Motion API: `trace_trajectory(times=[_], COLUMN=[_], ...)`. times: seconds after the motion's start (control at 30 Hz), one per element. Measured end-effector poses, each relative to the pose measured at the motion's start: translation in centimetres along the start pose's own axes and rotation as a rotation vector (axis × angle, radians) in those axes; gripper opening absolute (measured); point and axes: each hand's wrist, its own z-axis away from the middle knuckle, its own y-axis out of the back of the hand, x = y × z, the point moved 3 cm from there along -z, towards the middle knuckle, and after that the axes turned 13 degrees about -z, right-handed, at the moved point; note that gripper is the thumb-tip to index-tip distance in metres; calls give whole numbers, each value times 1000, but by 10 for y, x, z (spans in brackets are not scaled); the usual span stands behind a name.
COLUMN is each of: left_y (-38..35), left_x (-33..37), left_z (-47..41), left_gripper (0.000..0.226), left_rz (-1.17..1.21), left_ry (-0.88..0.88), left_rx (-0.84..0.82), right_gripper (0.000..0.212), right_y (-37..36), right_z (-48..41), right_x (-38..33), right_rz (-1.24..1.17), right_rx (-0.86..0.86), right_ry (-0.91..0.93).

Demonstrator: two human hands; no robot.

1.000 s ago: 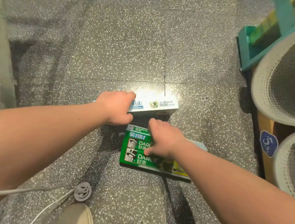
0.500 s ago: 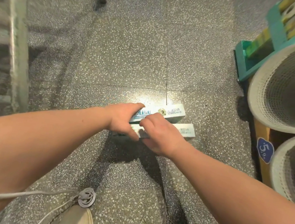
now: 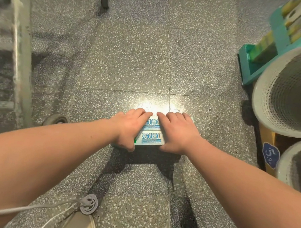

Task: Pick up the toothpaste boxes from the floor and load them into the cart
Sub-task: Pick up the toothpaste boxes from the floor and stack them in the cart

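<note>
Grey cart frame [image 3: 18, 61]: at the left edge.
Left hand [image 3: 128, 128]: our fingers [image 3: 142, 113] curl round the toothpaste boxes' [image 3: 150, 138] left end.
Toothpaste boxes: side by side between our hands, low over the floor [image 3: 132, 65].
Right hand [image 3: 178, 134]: fingers grip their right end.

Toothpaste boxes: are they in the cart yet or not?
Out. The left hand and right hand grip the toothpaste boxes over the floor; the cart stands apart to the left.

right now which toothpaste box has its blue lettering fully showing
The box nearer the person; the farther box has its lettering partly hidden under the left hand.
</note>
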Motion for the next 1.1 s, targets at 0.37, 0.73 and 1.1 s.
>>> trace_trajectory(times=[0.37,0.73,1.1], left_y=[-2,38,273], left_x=[5,-7,0], left_z=[0,6,179], left_gripper=[105,68,71], left_rz=[-92,-172,-79], left_ry=[129,94,95], left_rx=[43,26,28], right_gripper=[100,73,74], right_y=[-5,28,284], right_z=[-11,-14,113], right_x=[0,-6,-92], right_rz=[24,58,87], right_rx=[-30,-66,-70], right_ry=[6,-33,34])
